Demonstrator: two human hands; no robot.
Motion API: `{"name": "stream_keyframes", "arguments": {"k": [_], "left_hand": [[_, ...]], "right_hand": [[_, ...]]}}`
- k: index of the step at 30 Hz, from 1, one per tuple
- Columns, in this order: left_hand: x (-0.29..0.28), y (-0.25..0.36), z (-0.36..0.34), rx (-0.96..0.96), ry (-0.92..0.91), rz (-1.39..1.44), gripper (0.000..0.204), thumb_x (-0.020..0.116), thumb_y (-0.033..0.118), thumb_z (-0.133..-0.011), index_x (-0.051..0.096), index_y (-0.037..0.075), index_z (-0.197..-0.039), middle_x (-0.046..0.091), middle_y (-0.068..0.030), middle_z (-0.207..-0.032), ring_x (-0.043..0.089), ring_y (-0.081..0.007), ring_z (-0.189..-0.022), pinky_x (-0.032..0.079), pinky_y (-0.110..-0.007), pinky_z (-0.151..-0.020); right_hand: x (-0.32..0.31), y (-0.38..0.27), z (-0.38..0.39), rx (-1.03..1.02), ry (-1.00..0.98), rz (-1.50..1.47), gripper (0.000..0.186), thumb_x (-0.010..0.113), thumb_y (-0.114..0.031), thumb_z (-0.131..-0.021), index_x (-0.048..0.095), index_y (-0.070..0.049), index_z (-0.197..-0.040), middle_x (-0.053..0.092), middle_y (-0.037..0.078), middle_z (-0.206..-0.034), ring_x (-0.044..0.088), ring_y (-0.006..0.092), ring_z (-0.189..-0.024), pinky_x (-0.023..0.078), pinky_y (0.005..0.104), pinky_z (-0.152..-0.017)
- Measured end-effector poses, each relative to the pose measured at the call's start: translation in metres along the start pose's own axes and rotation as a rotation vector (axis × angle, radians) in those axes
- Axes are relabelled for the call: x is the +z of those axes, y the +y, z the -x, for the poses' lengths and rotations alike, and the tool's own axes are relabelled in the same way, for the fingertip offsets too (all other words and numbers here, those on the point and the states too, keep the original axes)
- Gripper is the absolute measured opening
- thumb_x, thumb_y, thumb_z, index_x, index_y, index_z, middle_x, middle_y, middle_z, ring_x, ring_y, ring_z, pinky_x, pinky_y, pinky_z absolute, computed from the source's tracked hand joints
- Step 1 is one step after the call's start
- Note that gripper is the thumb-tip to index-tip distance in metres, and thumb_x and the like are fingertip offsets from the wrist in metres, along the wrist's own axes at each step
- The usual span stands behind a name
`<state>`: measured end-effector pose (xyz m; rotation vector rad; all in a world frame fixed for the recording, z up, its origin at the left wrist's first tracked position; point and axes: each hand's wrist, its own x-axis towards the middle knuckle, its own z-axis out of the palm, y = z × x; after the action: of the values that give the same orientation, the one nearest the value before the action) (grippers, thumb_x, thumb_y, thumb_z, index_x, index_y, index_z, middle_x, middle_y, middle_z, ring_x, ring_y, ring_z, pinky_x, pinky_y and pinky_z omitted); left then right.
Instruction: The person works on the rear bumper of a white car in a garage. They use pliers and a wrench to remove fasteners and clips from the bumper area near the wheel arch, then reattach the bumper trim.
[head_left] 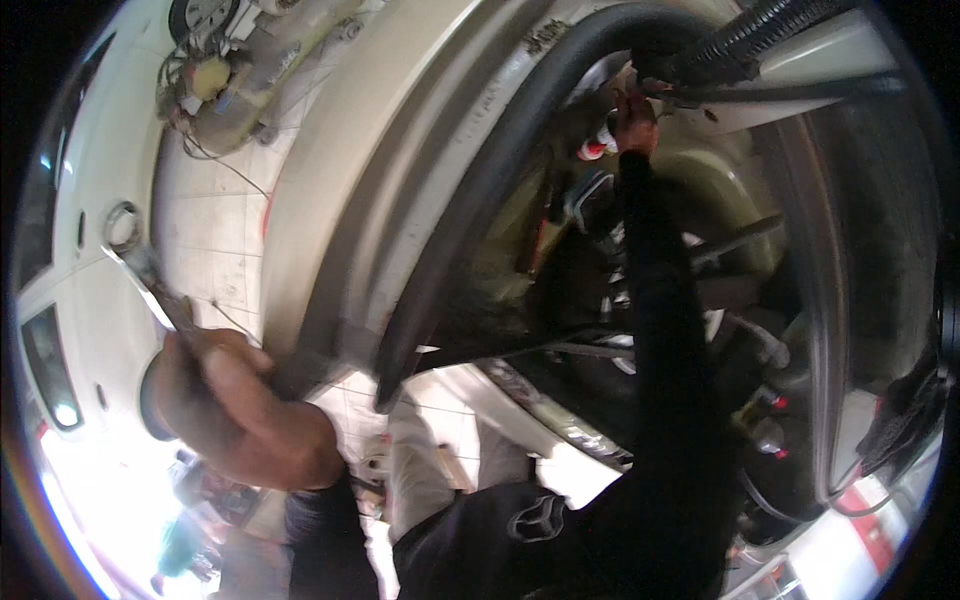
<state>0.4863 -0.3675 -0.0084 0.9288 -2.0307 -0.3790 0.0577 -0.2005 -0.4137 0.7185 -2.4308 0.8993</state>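
Observation:
My left hand is closed around the shank of a metal ring wrench, held out to the left beside the car's pale body. The wrench's ring end points up and away, slightly blurred. My right arm reaches far across an open car trunk. Up at its far corner, my right hand has its fingers curled in by the black corrugated sleeve. What those fingers hold is too small and blurred to make out. Just left of that hand shows a red-and-white object.
A black rubber seal edges the trunk opening. Several dark and metal items lie inside, among them a clear bulb-like part. Another white car stands at far left. Machinery with cables sits on the tiled floor.

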Motion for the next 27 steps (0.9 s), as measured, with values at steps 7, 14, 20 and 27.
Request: {"name": "stream_keyframes", "arguments": {"k": [7, 14, 20, 27], "left_hand": [[0.002, -0.005, 0.0, -0.048, -0.118, 0.204, 0.034, 0.043, 0.012, -0.102, 0.042, -0.006, -0.13, 0.055, -0.0088, -0.079, 0.045, -0.0086, -0.068, 0.037, -0.023, -0.062], [0.001, -0.003, 0.005, -0.037, -0.1, 0.258, 0.031, 0.047, 0.01, -0.102, 0.046, -0.006, -0.128, 0.056, -0.0069, -0.081, 0.046, -0.0076, -0.068, 0.038, -0.021, -0.058], [0.007, -0.005, 0.004, 0.004, -0.073, 0.377, 0.026, 0.05, 0.008, -0.1, 0.055, -0.003, -0.122, 0.058, -0.0039, -0.084, 0.047, -0.0073, -0.07, 0.04, -0.021, -0.062], [0.0, -0.006, -0.001, 0.171, -0.084, 0.394, 0.025, 0.053, 0.01, -0.097, 0.056, -0.005, -0.116, 0.061, -0.0141, -0.091, 0.059, -0.0228, -0.076, 0.048, -0.035, -0.069]], "right_hand": [[0.032, 0.067, 0.035, 0.074, -0.275, 0.478, 0.058, 0.067, -0.037, -0.084, 0.054, -0.009, -0.134, 0.066, 0.017, -0.117, 0.063, 0.0343, -0.108, 0.051, 0.0436, -0.093], [0.01, 0.005, 0.025, 0.349, -0.504, 0.125, 0.044, 0.057, -0.038, -0.095, 0.059, -0.007, -0.126, 0.066, 0.017, -0.117, 0.063, 0.0376, -0.108, 0.051, 0.0461, -0.093], [-0.085, 0.004, 0.038, 0.149, -0.181, -0.196, 0.036, 0.059, -0.034, -0.096, 0.063, -0.007, -0.118, 0.066, 0.018, -0.117, 0.063, 0.0366, -0.108, 0.05, 0.0464, -0.092], [-0.29, -0.103, 0.229, 0.773, 0.01, -0.585, 0.036, 0.061, -0.022, -0.098, 0.053, -0.001, -0.127, 0.069, 0.011, -0.111, 0.068, 0.0193, -0.095, 0.054, 0.033, -0.08]]}}
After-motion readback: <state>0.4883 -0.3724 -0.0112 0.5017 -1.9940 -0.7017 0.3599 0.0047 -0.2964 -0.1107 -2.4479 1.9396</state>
